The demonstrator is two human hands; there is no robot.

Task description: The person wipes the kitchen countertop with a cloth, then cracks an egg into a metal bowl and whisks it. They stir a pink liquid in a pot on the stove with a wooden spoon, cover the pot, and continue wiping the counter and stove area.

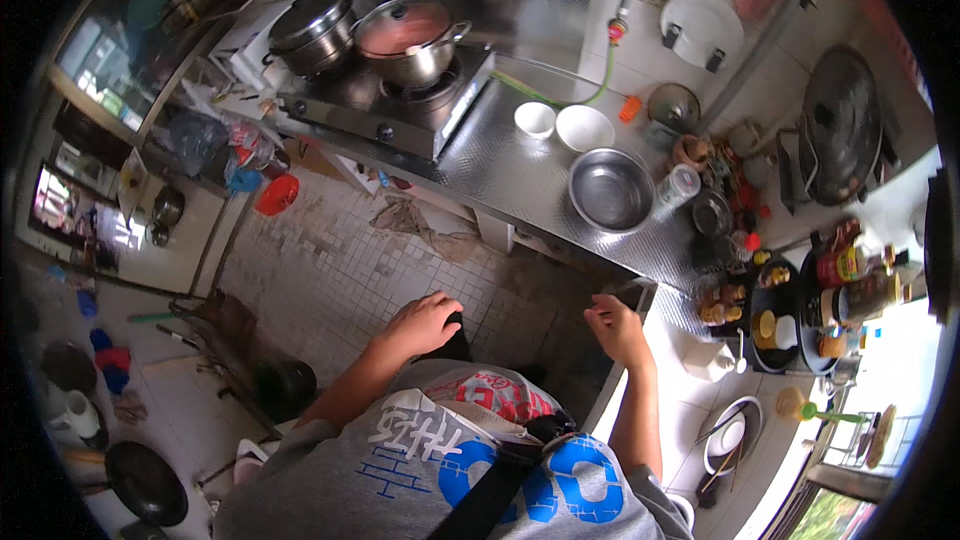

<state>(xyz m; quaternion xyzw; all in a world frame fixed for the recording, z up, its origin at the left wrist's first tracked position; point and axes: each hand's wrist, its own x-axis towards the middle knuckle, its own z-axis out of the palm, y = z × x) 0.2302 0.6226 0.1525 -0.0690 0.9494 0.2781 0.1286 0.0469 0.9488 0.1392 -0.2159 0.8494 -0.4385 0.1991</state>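
Note:
My left hand (424, 324) hangs in the air over the tiled floor (330, 262), holding nothing, its fingers loosely bent and the thumb apart. Empty too, my right hand (616, 328) is raised by the near edge of the counter, with its fingers half curled. Before me on the patterned steel countertop (499, 184) sits a metal basin (611, 191) with nothing visible in it. Behind it are a white bowl (585, 127) and a smaller white bowl (535, 120). A clear plastic container (677, 187) leans beside the basin.
A gas stove (360, 109) bears a steel pot (311, 34) and a glass-lidded pot (412, 41). Bottles and jars crowd a black rack (772, 315) at right. Below lie a cloth (424, 229) and a red plastic basin (277, 195). A green gas hose (607, 79) runs behind the bowls.

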